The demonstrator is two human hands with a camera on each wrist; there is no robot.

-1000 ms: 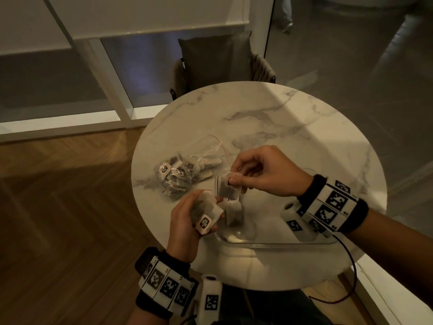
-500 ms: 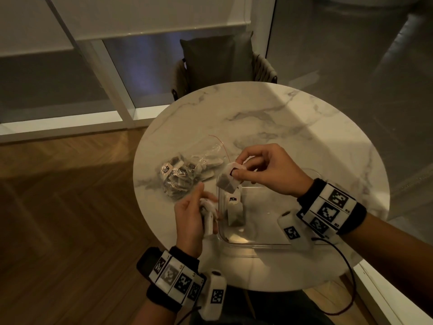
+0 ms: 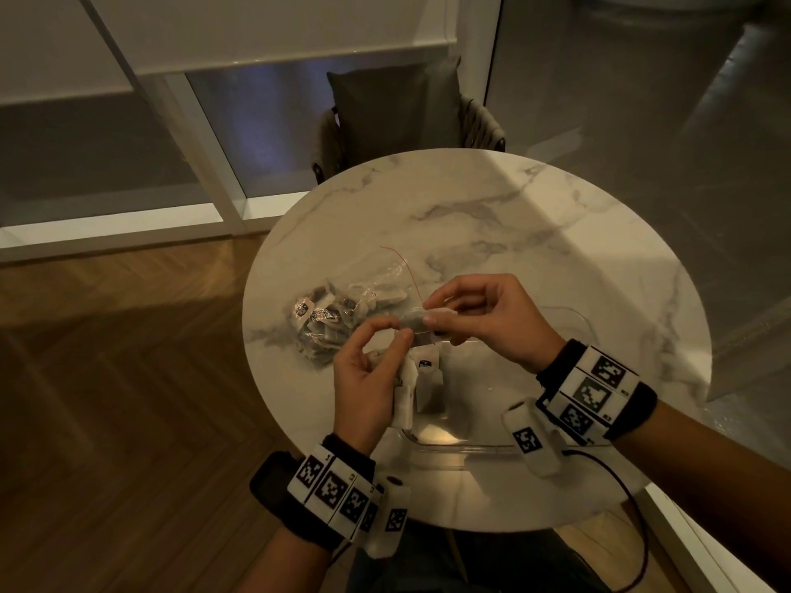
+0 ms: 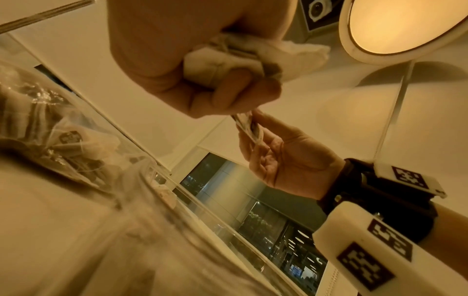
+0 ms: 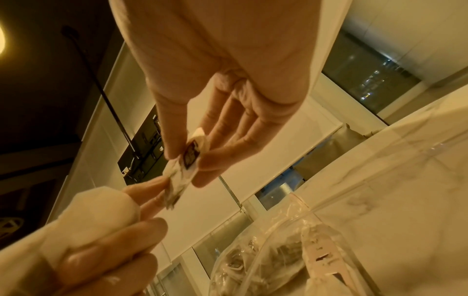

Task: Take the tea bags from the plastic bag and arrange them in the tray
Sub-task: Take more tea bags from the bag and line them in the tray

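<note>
The round desk [image 3: 535, 233] has a smooth, polished white marble top with grey veins. The plastic bag [image 3: 342, 318] is thin, clear, crinkled film that glints, and the tray [image 3: 462, 447] is clear glossy plastic. The tea bags [image 4: 228, 58] look like soft, matt, papery mesh; the floor [image 3: 107, 400] is satin herringbone wood.

bare marble [image 3: 492, 216] beyond plastic bag [image 3: 342, 318]

Round white marble table [image 3: 492, 216] stands on herringbone wood floor [image 3: 107, 400]. Dark cushioned chair [image 3: 398, 117] sits at its far side, before a window [image 3: 265, 122] with white blind [image 3: 257, 32] partly lowered. Lit round ceiling lamp [image 4: 405, 26] overhead.
</note>
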